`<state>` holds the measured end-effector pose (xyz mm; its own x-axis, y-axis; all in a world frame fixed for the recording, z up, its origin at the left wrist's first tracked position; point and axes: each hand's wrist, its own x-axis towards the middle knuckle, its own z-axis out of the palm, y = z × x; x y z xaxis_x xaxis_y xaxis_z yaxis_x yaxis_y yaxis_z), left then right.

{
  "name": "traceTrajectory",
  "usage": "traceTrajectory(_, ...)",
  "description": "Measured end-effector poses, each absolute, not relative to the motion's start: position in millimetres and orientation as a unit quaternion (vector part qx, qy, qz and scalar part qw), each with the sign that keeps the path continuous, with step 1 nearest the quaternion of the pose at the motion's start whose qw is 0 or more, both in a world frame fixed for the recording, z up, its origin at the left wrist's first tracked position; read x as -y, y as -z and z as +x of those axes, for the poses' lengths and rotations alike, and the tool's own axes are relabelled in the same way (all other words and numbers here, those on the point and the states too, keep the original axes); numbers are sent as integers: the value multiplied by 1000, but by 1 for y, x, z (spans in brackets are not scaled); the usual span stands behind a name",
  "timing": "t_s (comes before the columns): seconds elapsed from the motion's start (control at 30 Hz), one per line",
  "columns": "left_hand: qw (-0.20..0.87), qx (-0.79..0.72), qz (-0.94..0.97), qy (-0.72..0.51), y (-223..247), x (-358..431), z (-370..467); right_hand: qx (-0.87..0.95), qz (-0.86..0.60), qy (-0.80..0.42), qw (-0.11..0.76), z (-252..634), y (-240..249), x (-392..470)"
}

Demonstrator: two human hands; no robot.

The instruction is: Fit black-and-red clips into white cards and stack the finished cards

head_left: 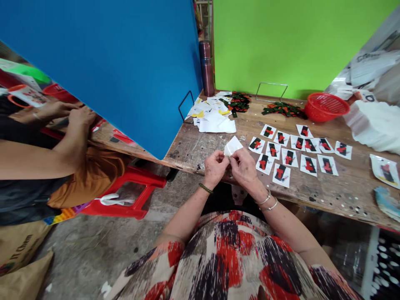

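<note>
Sheet (233,145), pinched between left hand (215,168) and right hand (245,167)

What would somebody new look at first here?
Probably the big blue panel at the left and the bright green panel along the back of the table. The red basket stands out too, at the right, beyond white squares bearing red and black pieces. In front, the left hand and right hand pinch a white sheet.

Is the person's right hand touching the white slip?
Touching. The head view shows the right hand with its fingertips against the lower part of the white slip, no gap visible.
</note>
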<state>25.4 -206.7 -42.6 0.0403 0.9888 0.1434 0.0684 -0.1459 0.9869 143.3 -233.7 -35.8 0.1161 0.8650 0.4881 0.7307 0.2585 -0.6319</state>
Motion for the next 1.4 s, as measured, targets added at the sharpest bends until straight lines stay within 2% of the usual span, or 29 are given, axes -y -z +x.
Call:
traceTrajectory(0.17, 406, -507, 561, -514, 41, 203, 28, 685, -621, 58, 375, 134, 37, 240)
traceTrajectory(0.4, 487, -424, 538, -543, 50, 204, 28, 708, -611, 110, 338, 134, 35, 243)
traceTrajectory(0.57, 374, -468, 599, -531, 41, 214, 31, 708, -616, 110, 329, 136, 29, 240)
traceTrajectory(0.7, 323, -475, 631, -521, 33, 220, 34, 693, -617, 86, 364, 144, 27, 236)
traceTrajectory(0.97, 380, -443, 596, -551, 34, 229, 42, 632, -566, -74, 525, 155, 24, 222)
traceTrajectory(1.03, 439, -424, 579, -541, 36, 233, 45, 588, -569, -82, 568, 158, 23, 219)
traceTrajectory(1.2, 748, -276, 356, -487, 25, 231, 43, 559, -560, -111, 601, 160, 21, 224)
traceTrajectory(1.27, 796, -263, 267, -476, 16, 222, 41, 602, -532, -129, 582, 157, 21, 228)
traceTrajectory(1.4, 787, -295, 183, -511, 5, 209, 44, 611, -531, -75, 582, 152, 22, 232)
